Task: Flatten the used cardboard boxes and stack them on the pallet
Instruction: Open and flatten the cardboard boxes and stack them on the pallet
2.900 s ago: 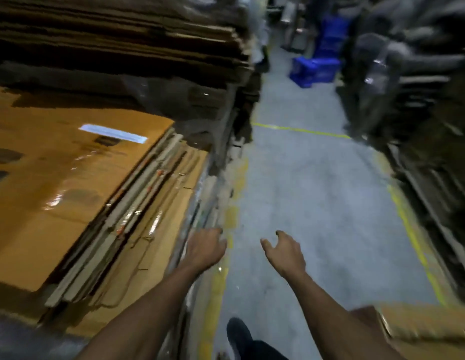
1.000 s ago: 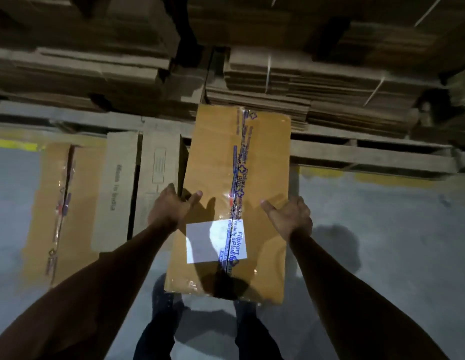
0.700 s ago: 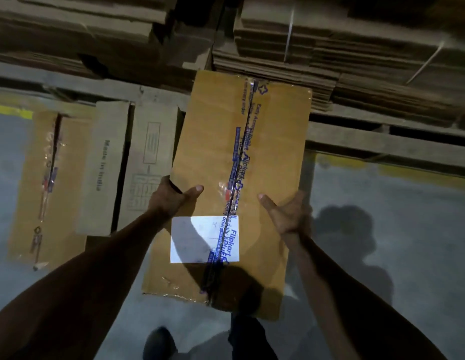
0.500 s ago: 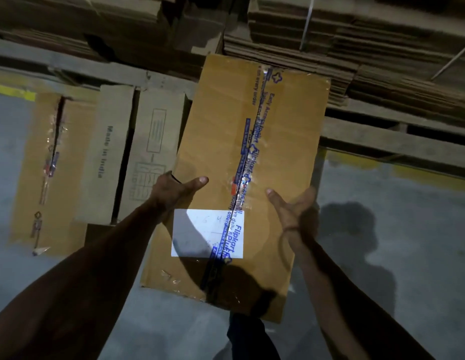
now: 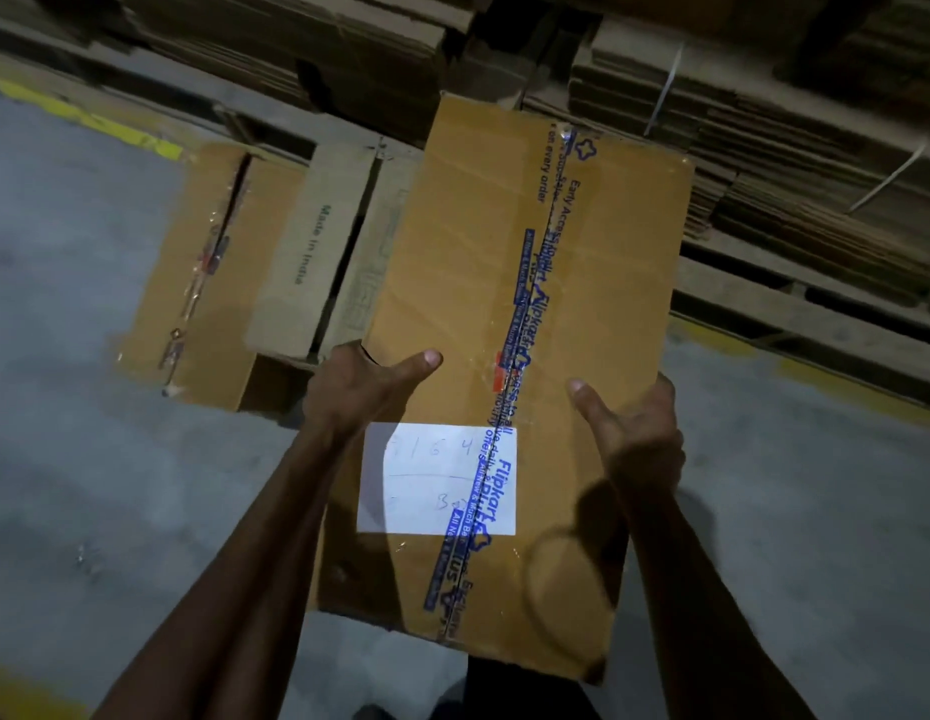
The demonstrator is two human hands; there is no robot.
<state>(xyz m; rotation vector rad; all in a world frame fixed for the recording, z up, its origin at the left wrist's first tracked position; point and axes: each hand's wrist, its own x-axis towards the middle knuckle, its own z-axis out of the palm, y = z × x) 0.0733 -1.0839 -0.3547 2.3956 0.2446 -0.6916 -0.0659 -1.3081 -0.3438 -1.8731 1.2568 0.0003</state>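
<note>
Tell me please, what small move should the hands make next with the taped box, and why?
Probably split the blue tape along the seam. The box is sealed and unflattened; the left hand and right hand grip its two sides above the floor.

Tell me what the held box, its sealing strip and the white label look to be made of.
Box: brown cardboard, matte, creased; likely corrugated, though no cut edge shows.
Sealing strip: glossy plastic tape with blue print; it glints and wrinkles along the seam.
Label: white paper, apparently, with faint handwriting; partly under the tape.
</note>
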